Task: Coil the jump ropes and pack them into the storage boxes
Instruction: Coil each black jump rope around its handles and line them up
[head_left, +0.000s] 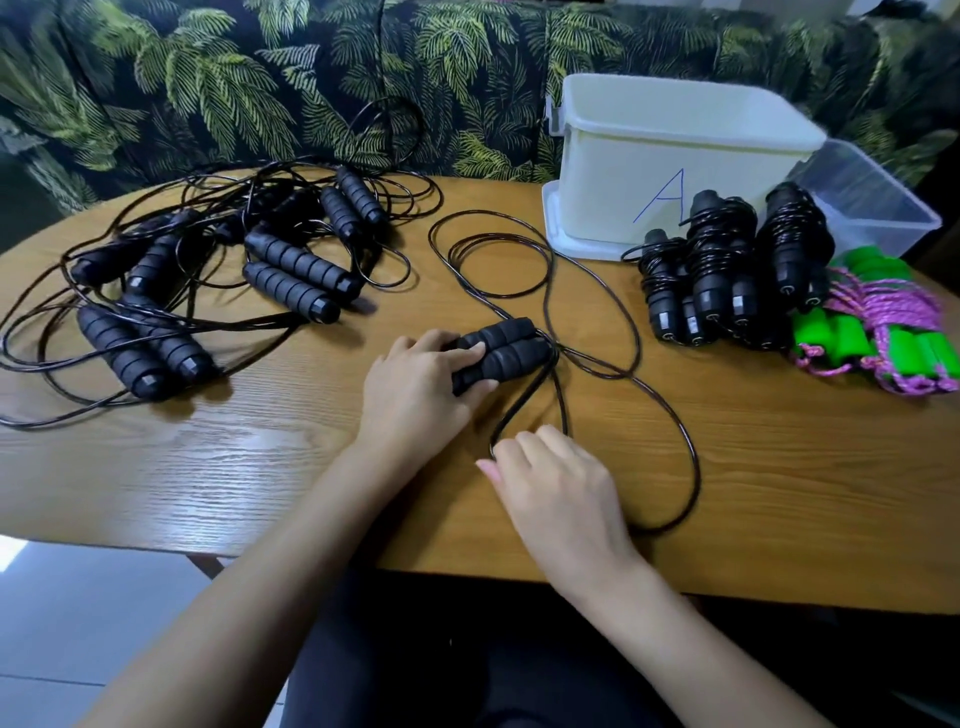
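Two black foam handles (511, 347) of one jump rope lie side by side at the table's middle. My left hand (415, 389) holds them, with fingers and thumb curled round their near ends. Their thin black cord (670, 421) loops loosely over the table to the right and behind. My right hand (556, 488) pinches a doubled bend of that cord just below the handles. A white storage box marked "A" (670, 156) stands at the back right, with a clear box (878, 202) beside it.
A tangle of several uncoiled black ropes (208, 275) covers the table's left part. Coiled black ropes (727, 270) stand in front of the white box. Green-handled ropes with pink cord (883, 332) lie at the far right. A leaf-patterned sofa (260, 88) runs behind the wooden table (260, 467).
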